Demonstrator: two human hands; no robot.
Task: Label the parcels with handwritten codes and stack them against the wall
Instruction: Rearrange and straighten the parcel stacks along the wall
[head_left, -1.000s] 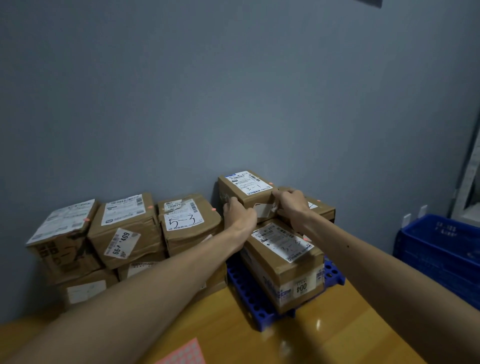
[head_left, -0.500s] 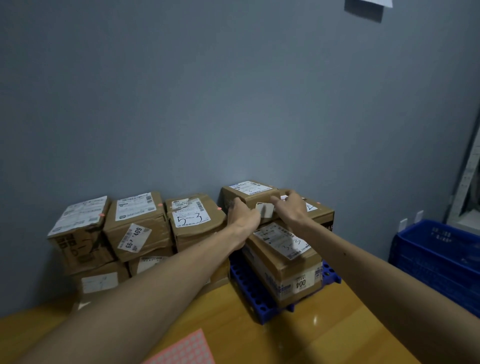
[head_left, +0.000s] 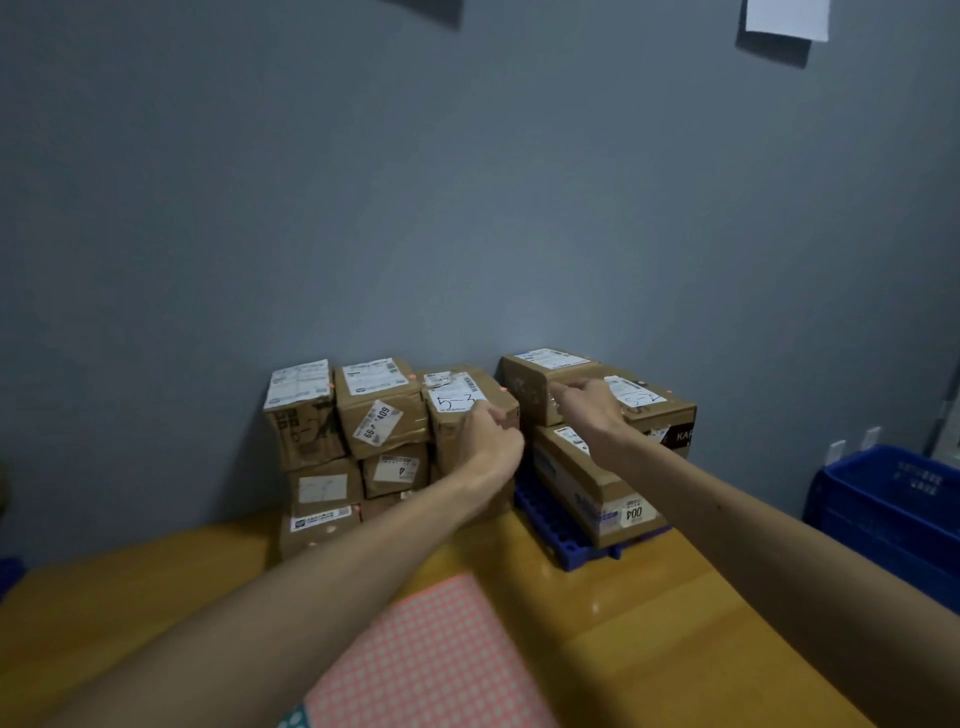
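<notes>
The left hand (head_left: 488, 441), fingers curled, sits against the front corner of the parcel marked 5-3 (head_left: 464, 401). The right hand (head_left: 589, 410) touches the top parcel (head_left: 535, 376) of the neighbouring stack on the blue pallet (head_left: 550, 519) against the wall (head_left: 467, 208). Neither grip is clear to me.

Brown cardboard parcels with white shipping labels (head_left: 382, 405), stacked three tiers high against the wall. Brown cardboard parcel handwritten "5-3" (head_left: 457, 402) topped the tier at their 3 o'clock. Further toward 3 o'clock, a long brown carton stickered "004" (head_left: 587, 480) lay beneath two labelled brown boxes (head_left: 530, 384).
</notes>
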